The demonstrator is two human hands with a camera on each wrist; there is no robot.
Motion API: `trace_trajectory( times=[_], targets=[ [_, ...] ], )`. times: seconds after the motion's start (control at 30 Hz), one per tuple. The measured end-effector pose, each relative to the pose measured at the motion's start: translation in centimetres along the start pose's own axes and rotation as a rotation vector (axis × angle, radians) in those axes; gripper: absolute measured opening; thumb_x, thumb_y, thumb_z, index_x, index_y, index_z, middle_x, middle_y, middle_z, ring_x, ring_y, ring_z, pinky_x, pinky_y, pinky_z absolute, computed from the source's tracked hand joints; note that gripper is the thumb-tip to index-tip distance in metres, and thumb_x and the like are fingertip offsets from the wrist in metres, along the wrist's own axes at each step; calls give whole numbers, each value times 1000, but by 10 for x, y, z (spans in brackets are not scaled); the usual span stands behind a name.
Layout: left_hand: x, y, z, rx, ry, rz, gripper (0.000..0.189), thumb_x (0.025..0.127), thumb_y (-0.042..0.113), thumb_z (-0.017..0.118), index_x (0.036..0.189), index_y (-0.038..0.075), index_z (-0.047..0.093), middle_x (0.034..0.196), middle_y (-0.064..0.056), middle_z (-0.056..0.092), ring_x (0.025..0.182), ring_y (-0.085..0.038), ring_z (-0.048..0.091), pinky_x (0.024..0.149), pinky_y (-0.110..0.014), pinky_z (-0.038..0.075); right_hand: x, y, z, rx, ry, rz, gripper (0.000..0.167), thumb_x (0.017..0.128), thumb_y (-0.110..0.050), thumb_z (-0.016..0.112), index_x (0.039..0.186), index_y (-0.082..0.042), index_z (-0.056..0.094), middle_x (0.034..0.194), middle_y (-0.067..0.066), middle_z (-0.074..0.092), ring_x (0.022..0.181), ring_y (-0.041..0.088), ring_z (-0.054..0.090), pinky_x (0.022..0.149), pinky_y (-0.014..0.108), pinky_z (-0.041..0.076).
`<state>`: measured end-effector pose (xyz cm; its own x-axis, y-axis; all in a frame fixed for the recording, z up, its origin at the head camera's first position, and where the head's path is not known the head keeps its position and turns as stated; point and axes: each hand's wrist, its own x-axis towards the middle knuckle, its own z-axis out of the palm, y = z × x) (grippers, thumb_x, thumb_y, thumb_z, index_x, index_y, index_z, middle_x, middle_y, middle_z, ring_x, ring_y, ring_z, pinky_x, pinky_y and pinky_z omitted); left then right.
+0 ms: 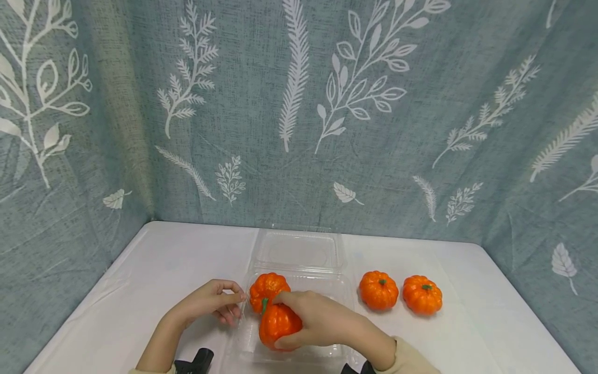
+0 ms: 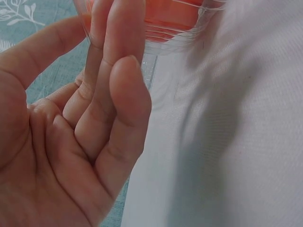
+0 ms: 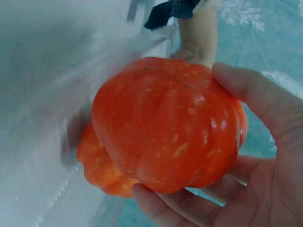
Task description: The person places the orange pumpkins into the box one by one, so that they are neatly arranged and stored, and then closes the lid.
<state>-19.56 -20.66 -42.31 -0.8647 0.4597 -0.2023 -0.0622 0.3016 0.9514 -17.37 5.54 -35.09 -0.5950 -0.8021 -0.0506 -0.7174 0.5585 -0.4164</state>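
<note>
A clear plastic clamshell container [image 1: 322, 353] lies on the table with its lid folded back. One small orange pumpkin [image 1: 270, 286] sits in its far left corner. My right hand [image 1: 322, 319] grips a second orange pumpkin [image 1: 279, 328] over the container's base, just in front of the first; thumb and fingers span its sides, and the stem points away. In the right wrist view this pumpkin [image 3: 165, 125] largely covers the one behind it. At the container's left edge, my left hand [image 1: 212, 301] pinches the rim between thumb and finger, its other fingers curled loosely.
Two more orange pumpkins, one nearer [image 1: 379, 291] and one farther right [image 1: 422, 295], stand on the white-covered table [image 1: 187, 249] right of the container. The open lid [image 1: 299, 249] reaches toward the back edge. A patterned green-blue curtain [image 1: 261, 104] surrounds the table's back and sides.
</note>
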Motion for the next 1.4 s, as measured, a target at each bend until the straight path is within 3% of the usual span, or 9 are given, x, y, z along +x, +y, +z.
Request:
trace_trajectory(
  times=[0.27, 0.63, 1.23, 1.4],
  targets=[
    [0, 0, -1, -4, -2, -3, 29, 92, 25, 56, 93, -4, 58, 68, -3, 66, 55, -12, 63, 55, -27, 50, 10, -5, 6, 57, 11, 49, 53, 76, -40, 72, 118, -13, 54, 106, -4, 63, 90, 2, 57, 74, 18, 47],
    [0, 0, -1, -8, -10, 3, 31, 92, 24, 56, 94, -7, 58, 68, -5, 66, 55, -12, 63, 54, -26, 50, 20, -4, 14, 28, -16, 71, 53, 76, -43, 72, 118, -15, 55, 104, -7, 63, 90, 3, 57, 77, 20, 47],
    [0, 0, -2, -1, 0, 2, 30, 92, 24, 56, 94, -6, 58, 67, -4, 66, 54, -12, 63, 53, -26, 50, 26, 2, 17, 80, -61, 49, 52, 77, -40, 71, 120, -16, 55, 112, -7, 61, 100, 6, 54, 81, 22, 46],
    [0, 1, -2, -6, 0, -4, 29, 92, 24, 56, 94, -5, 58, 67, -4, 66, 55, -12, 63, 54, -26, 50, 27, 1, 19, 70, -88, 62, 54, 77, -41, 71, 122, -15, 53, 117, -2, 56, 105, 8, 52, 84, 24, 46]
  ],
)
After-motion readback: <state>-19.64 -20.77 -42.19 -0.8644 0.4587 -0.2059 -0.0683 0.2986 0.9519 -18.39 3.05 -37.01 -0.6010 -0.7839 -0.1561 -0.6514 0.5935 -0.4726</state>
